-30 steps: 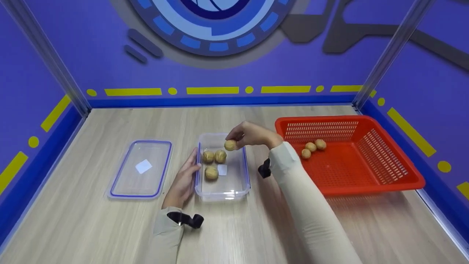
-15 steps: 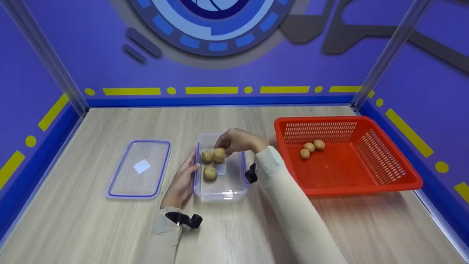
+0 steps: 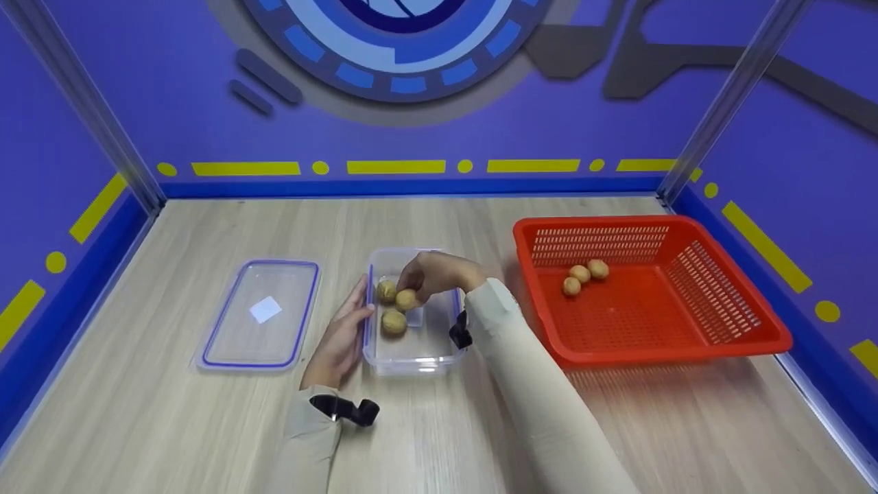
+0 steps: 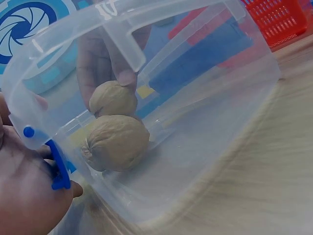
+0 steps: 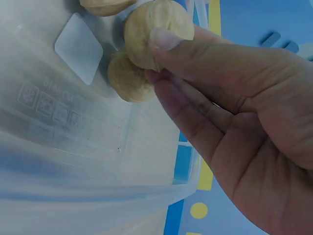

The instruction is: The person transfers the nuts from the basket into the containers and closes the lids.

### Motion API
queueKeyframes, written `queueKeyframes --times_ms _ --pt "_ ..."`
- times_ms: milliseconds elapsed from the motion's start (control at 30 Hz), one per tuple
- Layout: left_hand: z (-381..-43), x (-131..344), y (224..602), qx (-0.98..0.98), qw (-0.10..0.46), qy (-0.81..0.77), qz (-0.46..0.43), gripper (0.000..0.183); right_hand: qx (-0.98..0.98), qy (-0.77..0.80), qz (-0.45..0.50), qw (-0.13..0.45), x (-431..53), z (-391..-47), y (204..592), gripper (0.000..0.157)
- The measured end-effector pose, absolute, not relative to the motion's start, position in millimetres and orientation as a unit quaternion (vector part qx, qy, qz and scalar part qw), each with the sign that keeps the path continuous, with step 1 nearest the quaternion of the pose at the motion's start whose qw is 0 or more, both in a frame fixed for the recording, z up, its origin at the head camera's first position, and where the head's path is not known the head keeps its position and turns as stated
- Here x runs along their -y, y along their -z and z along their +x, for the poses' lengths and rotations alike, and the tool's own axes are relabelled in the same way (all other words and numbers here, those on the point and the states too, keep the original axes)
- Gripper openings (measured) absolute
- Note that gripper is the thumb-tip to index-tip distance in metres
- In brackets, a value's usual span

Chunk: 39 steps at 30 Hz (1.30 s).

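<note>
In the head view my right hand (image 3: pixel 435 274) reaches into a clear plastic food container (image 3: pixel 432 360), pinching a walnut (image 3: pixel 406 300) between thumb and fingers. The right wrist view shows the thumb laid over this walnut (image 5: pixel 159 34), with another walnut (image 5: pixel 128 81) just below it. Two more walnuts lie toward the container's left side, one at the back (image 3: pixel 386 291) and one nearer (image 3: pixel 394 322). My left hand (image 3: pixel 339 343) rests along the container's left wall, fingers straight and thumb at the rim. A blue hinge piece (image 4: pixel 59 164) shows beside its palm.
To the left, the container's lid (image 3: pixel 257 343) with a blue seal lies flat on the wooden table (image 3: pixel 164 398). At right stands a red plastic basket (image 3: pixel 658 322) holding three walnuts (image 3: pixel 579 274). Blue panels (image 3: pixel 411 140) enclose the table's back and sides.
My right hand has moved left and down into the container with its walnut, now in front of the back right walnut. The left hand stays at the container's wall.
</note>
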State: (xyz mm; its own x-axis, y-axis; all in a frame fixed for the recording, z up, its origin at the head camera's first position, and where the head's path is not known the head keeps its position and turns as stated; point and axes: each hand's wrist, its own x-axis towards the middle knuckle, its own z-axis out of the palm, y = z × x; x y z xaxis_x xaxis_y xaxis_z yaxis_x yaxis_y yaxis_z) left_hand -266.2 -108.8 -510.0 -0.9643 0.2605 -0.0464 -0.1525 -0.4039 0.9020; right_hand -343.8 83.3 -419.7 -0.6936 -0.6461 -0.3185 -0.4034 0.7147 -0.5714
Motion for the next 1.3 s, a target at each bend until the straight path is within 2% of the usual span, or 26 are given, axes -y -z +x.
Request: queueKeyframes --times_ms 467,800,1300 --pt "-266.2 108.6 509.3 -0.546 0.119 -0.827 0.061 0.065 -0.892 0.204 -0.281 0.288 -81.0 -339.6 422.9 0.039" --pt "-264.4 108.7 511.5 -0.547 0.123 -0.826 0.05 0.066 -0.89 0.165 -0.26 0.336 -76.7 -338.8 428.7 0.04" --pt "-266.5 109.0 510.6 -0.55 0.119 -0.825 0.052 0.066 -0.891 0.154 -0.265 0.334 -76.9 -335.3 427.5 0.04"
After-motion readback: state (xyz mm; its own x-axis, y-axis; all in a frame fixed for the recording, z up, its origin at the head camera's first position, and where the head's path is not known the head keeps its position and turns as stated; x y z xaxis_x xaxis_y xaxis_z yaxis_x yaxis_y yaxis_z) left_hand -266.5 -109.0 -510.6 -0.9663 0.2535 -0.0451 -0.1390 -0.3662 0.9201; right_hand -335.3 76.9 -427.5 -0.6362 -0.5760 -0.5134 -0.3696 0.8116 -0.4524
